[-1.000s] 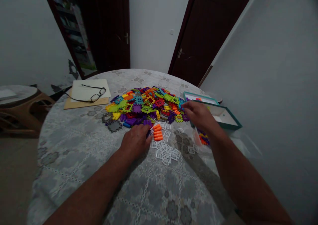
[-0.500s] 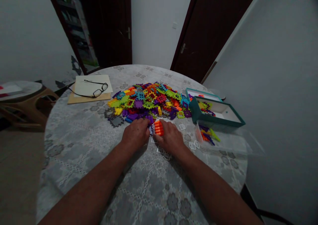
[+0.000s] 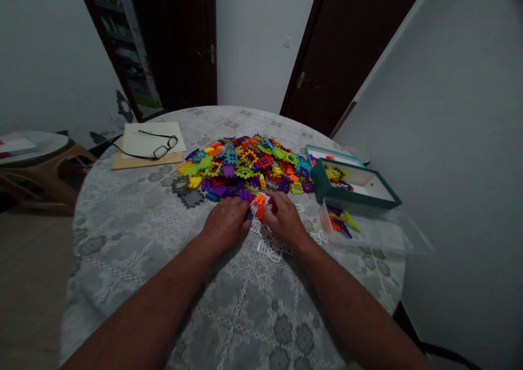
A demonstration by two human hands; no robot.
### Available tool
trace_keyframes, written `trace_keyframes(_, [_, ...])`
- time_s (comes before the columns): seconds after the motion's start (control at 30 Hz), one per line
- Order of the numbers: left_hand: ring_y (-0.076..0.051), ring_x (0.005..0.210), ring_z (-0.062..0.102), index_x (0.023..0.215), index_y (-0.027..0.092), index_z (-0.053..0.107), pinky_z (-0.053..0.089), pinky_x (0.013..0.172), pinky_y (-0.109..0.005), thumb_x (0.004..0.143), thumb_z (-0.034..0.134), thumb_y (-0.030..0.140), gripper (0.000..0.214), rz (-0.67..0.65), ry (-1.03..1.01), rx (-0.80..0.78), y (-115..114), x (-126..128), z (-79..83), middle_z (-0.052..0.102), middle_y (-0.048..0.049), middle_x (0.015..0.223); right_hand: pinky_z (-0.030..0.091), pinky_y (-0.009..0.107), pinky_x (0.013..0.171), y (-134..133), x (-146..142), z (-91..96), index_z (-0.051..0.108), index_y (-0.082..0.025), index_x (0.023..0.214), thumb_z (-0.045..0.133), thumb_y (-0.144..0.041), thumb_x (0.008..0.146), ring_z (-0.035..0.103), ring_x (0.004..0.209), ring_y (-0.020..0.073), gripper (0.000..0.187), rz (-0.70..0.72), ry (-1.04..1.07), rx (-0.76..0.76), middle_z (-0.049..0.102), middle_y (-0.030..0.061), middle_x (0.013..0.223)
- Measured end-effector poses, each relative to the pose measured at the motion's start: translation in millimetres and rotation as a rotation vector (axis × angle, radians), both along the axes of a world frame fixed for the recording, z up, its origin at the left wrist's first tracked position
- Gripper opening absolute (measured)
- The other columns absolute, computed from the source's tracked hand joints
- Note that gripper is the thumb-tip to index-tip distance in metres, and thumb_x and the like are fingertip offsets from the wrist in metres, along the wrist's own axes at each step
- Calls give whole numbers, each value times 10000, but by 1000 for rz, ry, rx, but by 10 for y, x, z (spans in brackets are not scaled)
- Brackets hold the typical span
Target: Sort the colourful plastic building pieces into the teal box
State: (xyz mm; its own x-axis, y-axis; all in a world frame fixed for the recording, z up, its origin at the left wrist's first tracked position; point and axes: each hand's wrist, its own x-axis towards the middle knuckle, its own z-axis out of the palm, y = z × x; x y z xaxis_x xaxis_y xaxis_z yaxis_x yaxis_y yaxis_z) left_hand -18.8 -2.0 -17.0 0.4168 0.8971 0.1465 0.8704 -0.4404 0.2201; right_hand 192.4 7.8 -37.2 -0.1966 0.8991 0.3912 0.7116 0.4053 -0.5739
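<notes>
Currently 1 L hand (image 3: 227, 220), 1 R hand (image 3: 285, 217), half-curled, grips unclear, orange pcs (image 3: 260, 200) btwn

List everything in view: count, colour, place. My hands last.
table: one, grey and white patterned cover, centre
pile of pieces: too many to count, multicoloured, on table
orange pieces: several, orange, before the pile
white lattice pieces: many, white, before the pile
teal boxes: two, teal and white, table's right
plastic container: one, clear, before the teal boxes
board: one, tan, table's far left
paper: one sheet visible, cream, on board
eyeglasses: one pair, black, on paper
stool: one, brown, left of table
doors: two, dark brown, beyond table
left hand: one, at pile's near edge
right hand: one, touching orange pieces
</notes>
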Motion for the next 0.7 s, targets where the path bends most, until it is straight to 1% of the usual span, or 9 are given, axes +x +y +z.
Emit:
trace_keyframes(0.07, [-338,1148,662,1257,201,718,531,965,-438,956,698,301,317,5,8,6,-3,5,4,721,-150,1207,574,404,1010,59,-56,-40,654,-200,1430,587,-188,936,680,1105,267,498,-11,-10,3,656,133,1235])
trace_keyframes(0.17, [-323,1134,665,1309,206,698,534,961,-426,954,698,303,369,25,4,0,-10,13,17,703,-148,1225,538,446,1119,105,-117,-111,595,-174,1508,589,-194,956,621,1305,302,553,-10,-61,25,602,185,1423])
trace_keyframes(0.23, [-315,1131,666,1321,209,694,532,972,-422,950,697,288,379,26,-13,-5,-7,12,7,696,-147,1230,487,462,1194,116,-120,-137,565,-155,1542,611,-210,966,565,1403,311,580,41,-90,21,579,201,1501])
trace_keyframes(0.3, [-318,1132,664,1319,203,695,530,980,-428,944,701,274,382,19,-42,-3,1,5,-19,691,-152,1233,459,466,1221,124,-95,-141,559,-165,1553,642,-229,971,555,1421,304,591,93,-97,-5,595,192,1510])
trace_keyframes(0.43, [-321,1126,668,1311,188,696,529,960,-426,947,703,275,374,14,-55,0,15,-5,-62,682,-159,1234,501,435,1144,130,-29,-119,605,-219,1514,687,-257,979,625,1295,278,543,142,-83,-68,669,141,1392])
trace_keyframes(0.5, [-315,1113,674,1303,190,697,531,937,-416,964,688,288,353,19,-35,-3,16,1,-57,681,-152,1222,517,413,1091,118,-12,-111,646,-222,1459,696,-242,974,644,1227,268,487,161,-74,-71,692,124,1318])
trace_keyframes(0.57, [-312,1100,679,1299,188,697,533,920,-411,976,679,300,341,21,-21,-12,15,11,-43,684,-148,1211,526,388,1028,96,-5,-102,699,-215,1349,705,-221,967,658,1148,258,383,156,-64,-63,708,106,1224])
trace_keyframes(0.63, [-308,1093,683,1281,182,700,534,917,-407,976,681,294,325,17,-26,-20,17,22,-32,688,-147,1205,526,359,964,68,-4,-86,741,-214,1174,702,-201,965,661,1067,242,213,135,-58,-55,706,84,1119])
trace_keyframes(0.7, [-303,1102,684,1263,184,702,533,930,-401,972,685,275,305,5,-47,-24,19,30,-32,693,-142,1203,517,341,928,40,-3,-63,737,-218,1010,684,-175,963,655,1015,229,83,127,-55,-46,693,65,1034])
